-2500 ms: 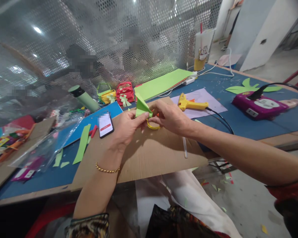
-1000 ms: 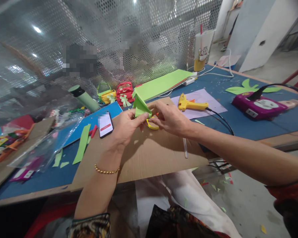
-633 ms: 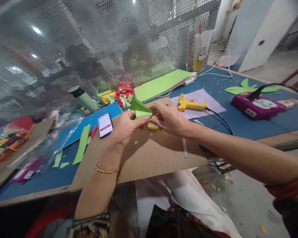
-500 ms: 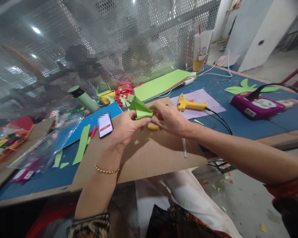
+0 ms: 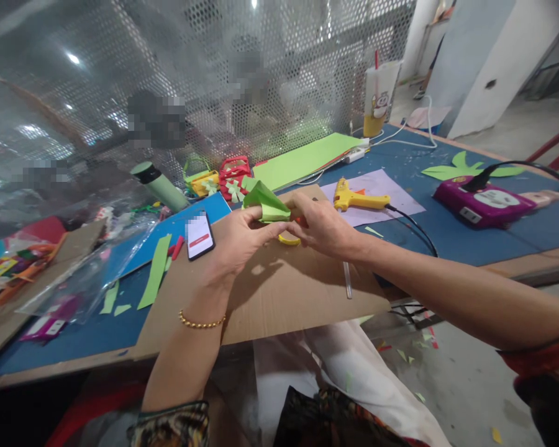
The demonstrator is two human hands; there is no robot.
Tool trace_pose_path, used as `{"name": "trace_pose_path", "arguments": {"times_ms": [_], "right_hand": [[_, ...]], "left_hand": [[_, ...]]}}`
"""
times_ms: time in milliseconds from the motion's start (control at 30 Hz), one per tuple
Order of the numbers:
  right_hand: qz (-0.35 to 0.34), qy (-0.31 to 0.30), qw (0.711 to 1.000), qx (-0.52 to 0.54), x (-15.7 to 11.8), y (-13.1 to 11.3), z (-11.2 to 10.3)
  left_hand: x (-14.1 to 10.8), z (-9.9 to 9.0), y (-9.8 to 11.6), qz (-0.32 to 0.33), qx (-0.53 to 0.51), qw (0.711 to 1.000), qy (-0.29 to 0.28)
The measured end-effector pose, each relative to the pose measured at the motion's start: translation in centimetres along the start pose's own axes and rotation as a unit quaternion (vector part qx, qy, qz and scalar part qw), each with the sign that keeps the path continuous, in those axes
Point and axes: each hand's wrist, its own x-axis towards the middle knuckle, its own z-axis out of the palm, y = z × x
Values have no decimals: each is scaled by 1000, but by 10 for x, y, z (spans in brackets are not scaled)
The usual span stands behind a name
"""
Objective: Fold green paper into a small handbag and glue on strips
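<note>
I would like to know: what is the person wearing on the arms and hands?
Both the left hand and the right hand are without gloves. A gold-coloured beaded bracelet circles the left wrist. The left sleeve is dark with a tan pattern; the right sleeve shows red-orange and black.

Passage over bare cardboard (image 5: 279,310) toward near edge; clear stick (image 5: 348,280) at right. Phone (image 5: 200,236) blocks left of left hand (image 5: 242,239); yellow glue gun (image 5: 366,199), cord (image 5: 418,224) beyond right hand (image 5: 323,225).
</note>
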Motion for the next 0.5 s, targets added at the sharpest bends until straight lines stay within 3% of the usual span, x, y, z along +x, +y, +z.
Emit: {"name": "trace_pose_path", "arguments": {"times_ms": [200, 367, 500], "right_hand": [[0, 15, 1000, 7, -1, 1, -3], [-3, 27, 1000, 6, -4, 1, -4], [33, 17, 993, 113, -3, 4, -2]], "left_hand": [[-1, -3, 4, 63, 22, 997, -45], [-2, -4, -1, 129, 132, 983, -11], [-5, 0, 0, 150, 141, 978, 29]]}}
